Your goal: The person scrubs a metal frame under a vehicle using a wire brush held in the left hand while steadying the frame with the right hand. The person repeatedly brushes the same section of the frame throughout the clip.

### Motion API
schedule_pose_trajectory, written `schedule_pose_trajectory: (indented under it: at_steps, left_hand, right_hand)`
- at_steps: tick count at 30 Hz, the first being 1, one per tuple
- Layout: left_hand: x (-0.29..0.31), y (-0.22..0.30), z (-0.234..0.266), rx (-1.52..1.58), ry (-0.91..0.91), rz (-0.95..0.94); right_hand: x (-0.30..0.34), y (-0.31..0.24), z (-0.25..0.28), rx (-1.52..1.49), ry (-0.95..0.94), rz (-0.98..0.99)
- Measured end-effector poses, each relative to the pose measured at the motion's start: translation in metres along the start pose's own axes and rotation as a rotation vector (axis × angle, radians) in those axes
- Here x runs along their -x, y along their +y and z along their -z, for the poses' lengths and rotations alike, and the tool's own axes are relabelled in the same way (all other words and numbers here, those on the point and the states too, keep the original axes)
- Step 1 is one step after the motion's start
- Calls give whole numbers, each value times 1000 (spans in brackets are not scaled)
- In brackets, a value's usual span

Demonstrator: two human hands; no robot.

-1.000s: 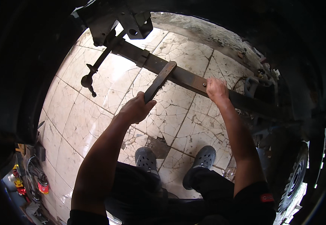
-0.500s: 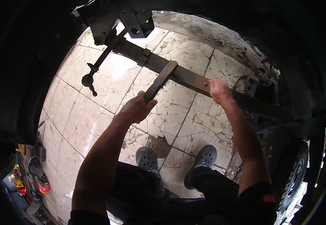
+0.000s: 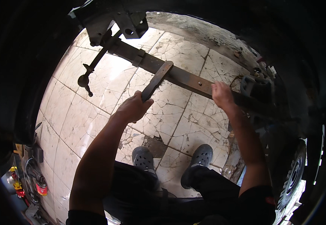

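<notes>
My left hand is closed around the handle of a wire brush, a long flat tool with a worn, brownish end and dark bristles along its lower right side. The far end of the brush lies across a dark metal beam that runs from upper left to right. Further right along the same beam, my right hand has its fingers bent over the edge, just past a small bolt and a rusty brown patch. The beam hides part of its fingertips.
A dark rod with a ball joint hangs at the upper left, beside a metal bracket. Cracked tiles cover the floor beneath my grey clogs. A tyre stands at right; assorted tools and a red can are at lower left.
My right hand has slid a little to the right along the beam, away from the bolt. The whole view has shifted slightly; the brush stays at about the same place on the beam.
</notes>
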State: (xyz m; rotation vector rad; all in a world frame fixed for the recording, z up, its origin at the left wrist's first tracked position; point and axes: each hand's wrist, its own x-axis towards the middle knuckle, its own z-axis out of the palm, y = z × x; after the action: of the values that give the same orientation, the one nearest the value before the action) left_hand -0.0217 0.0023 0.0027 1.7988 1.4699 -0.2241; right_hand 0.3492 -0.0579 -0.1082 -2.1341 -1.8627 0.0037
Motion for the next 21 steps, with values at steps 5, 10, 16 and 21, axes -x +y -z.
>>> schedule_pose_trajectory:
  at_steps: [5, 10, 16, 21]
  left_hand:
    - [-5, -14, -5, -5, 69, -21]
    - [-2, -12, -2, -11, 55, -60]
    - [-3, -11, -4, 5, 67, -44]
    - [6, -8, 2, 0, 47, 4]
  right_hand:
    - [-2, -6, -2, -150, 103, 111]
    - [8, 26, 32, -57, -176, -222]
    - [-3, -16, -1, -3, 51, 47]
    - [-6, -17, -6, -166, 107, 138]
